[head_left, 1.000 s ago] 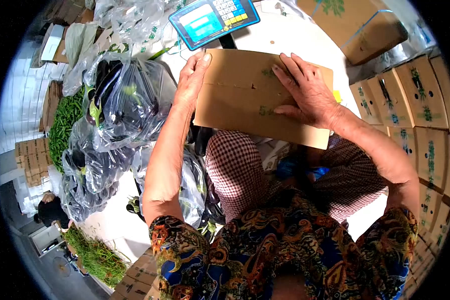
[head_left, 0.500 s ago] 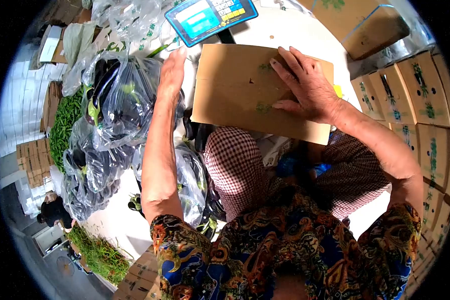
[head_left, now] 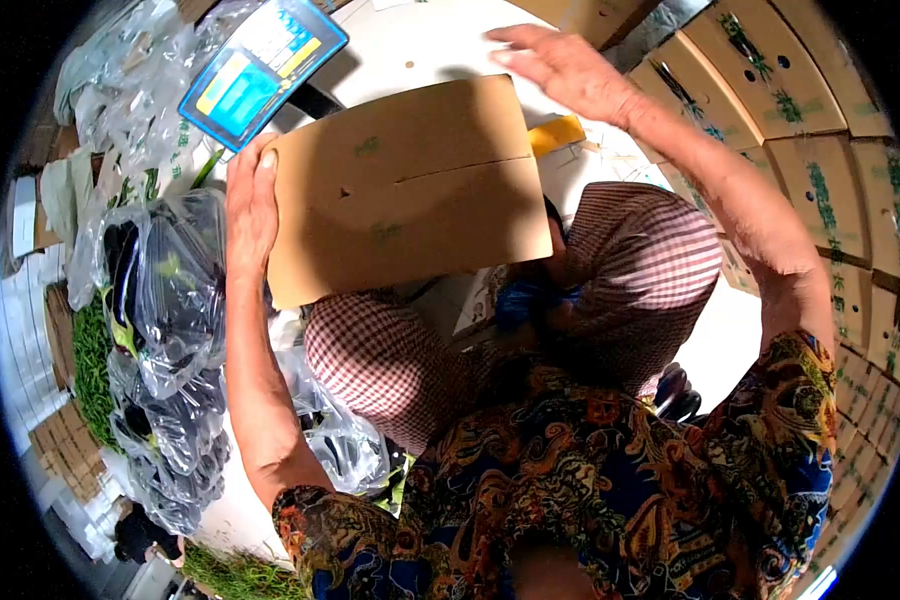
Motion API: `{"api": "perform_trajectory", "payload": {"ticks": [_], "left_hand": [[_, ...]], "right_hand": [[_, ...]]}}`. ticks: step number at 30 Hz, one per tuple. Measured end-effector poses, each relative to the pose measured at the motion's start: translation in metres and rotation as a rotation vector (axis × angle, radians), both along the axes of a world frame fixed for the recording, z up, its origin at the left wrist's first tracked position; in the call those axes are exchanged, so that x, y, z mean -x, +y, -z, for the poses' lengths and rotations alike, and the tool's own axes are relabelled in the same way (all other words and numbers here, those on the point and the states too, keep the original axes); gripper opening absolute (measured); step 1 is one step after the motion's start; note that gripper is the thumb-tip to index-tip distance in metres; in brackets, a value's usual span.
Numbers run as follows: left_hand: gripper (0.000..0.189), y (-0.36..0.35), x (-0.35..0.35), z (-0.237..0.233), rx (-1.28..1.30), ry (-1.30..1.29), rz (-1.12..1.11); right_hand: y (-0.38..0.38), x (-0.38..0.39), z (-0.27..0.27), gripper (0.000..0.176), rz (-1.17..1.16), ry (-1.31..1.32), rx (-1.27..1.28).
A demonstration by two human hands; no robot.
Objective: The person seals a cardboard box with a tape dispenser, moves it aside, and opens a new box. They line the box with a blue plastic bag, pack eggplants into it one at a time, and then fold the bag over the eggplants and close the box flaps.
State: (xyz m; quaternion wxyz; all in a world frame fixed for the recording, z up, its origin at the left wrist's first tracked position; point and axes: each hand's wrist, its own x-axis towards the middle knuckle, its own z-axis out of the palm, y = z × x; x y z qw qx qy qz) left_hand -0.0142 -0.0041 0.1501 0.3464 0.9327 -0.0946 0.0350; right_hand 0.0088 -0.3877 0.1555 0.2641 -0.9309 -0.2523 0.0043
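A brown cardboard box [head_left: 410,190] with small green prints and a slit lies in front of my knees, its flat face up. My left hand [head_left: 251,205] lies along the box's left edge, fingers stretched out and the thumb at the top left corner. My right hand [head_left: 570,75] is off the box, in the air beyond its upper right corner, with fingers apart and nothing in them. A yellow item [head_left: 557,134] shows at the box's right edge. Past the upper left corner is a blue-framed scale display [head_left: 262,72].
Clear plastic bags of eggplants [head_left: 175,290] lie to the left, with green peppers [head_left: 92,370] beyond them. Printed cartons [head_left: 820,190] are stacked at the right. Empty plastic bags [head_left: 135,90] lie at the upper left. Another person [head_left: 142,535] is at the far lower left.
The view has turned to the right. My right hand has lifted off the box's top and moved beyond its upper right corner. My left hand now touches the box's left edge.
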Motion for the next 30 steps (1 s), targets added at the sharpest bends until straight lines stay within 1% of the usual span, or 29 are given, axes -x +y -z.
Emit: {"api": "perform_trajectory", "payload": {"ticks": [1,3,5,7,9,10,11,13,14,16,17,19,20,21,23,24,25,26,27,28,29,30], "left_hand": [[0.038,0.000,-0.002,-0.001,-0.006,0.007,0.011],[0.038,-0.007,0.001,-0.007,0.004,0.048,-0.044],[0.038,-0.013,0.001,-0.010,-0.001,0.073,-0.082],[0.038,-0.014,0.001,-0.011,-0.022,0.086,-0.101],[0.038,-0.018,0.000,-0.011,0.005,0.115,-0.123],[0.038,-0.018,0.000,-0.010,0.011,0.129,-0.135],[0.038,-0.018,0.000,-0.010,0.017,0.143,-0.148],[0.039,-0.016,0.000,-0.009,-0.002,0.131,-0.141],[0.039,-0.016,0.000,-0.007,0.000,0.128,-0.140],[0.039,-0.017,0.001,-0.007,0.020,0.134,-0.143],[0.039,-0.016,0.002,-0.006,0.013,0.142,-0.142],[0.040,-0.015,0.001,-0.007,0.006,0.143,-0.148],[0.040,-0.014,0.002,-0.007,0.006,0.138,-0.149],[0.039,-0.014,0.002,-0.007,0.007,0.135,-0.145],[0.039,-0.016,0.003,-0.010,0.012,0.121,-0.127],[0.038,-0.016,0.003,-0.009,0.015,0.105,-0.119],[0.038,-0.015,0.003,-0.009,0.017,0.090,-0.113],[0.036,-0.013,0.002,-0.007,0.022,0.069,-0.102],[0.036,-0.012,0.002,-0.005,0.036,0.060,-0.094],[0.036,-0.011,0.002,-0.003,0.047,0.052,-0.090],[0.035,-0.008,0.002,-0.002,0.057,0.042,-0.089],[0.035,-0.009,0.002,-0.004,0.047,0.028,-0.077]], "right_hand": [[-0.024,-0.004,0.018,0.049,0.158,-0.021,0.041],[-0.067,-0.005,0.070,0.050,0.206,0.101,0.315],[-0.064,0.016,0.100,0.062,0.214,0.239,0.591],[-0.078,0.019,0.181,0.076,0.095,0.326,0.800],[-0.064,0.033,0.199,0.085,0.120,0.333,0.804],[-0.062,0.034,0.218,0.087,0.104,0.334,0.813],[-0.064,0.037,0.234,0.080,0.046,0.148,0.819],[-0.059,0.023,0.264,0.063,0.076,0.131,0.850],[-0.058,0.018,0.277,0.059,0.105,0.158,0.872],[-0.056,0.016,0.282,0.050,0.162,0.222,0.919],[-0.057,0.021,0.283,0.046,0.209,0.341,0.853],[-0.055,0.028,0.255,0.038,0.298,0.557,0.720],[-0.065,0.035,0.270,0.037,0.411,0.579,0.572],[-0.062,0.042,0.243,0.040,0.575,0.682,0.445],[-0.076,0.055,0.216,0.049,0.796,0.717,0.336],[-0.097,0.063,0.219,0.056,0.822,0.652,0.142],[-0.099,0.070,0.180,0.053,0.782,0.597,-0.186],[-0.121,0.074,0.189,0.055,0.691,0.505,-0.378],[-0.107,0.073,0.137,0.057,0.721,0.458,-0.357],[-0.094,0.071,0.099,0.059,0.699,0.390,-0.487],[-0.088,0.066,0.069,0.067,0.672,0.420,-0.545],[-0.074,0.066,0.036,0.062,0.642,0.410,-0.663]]}}
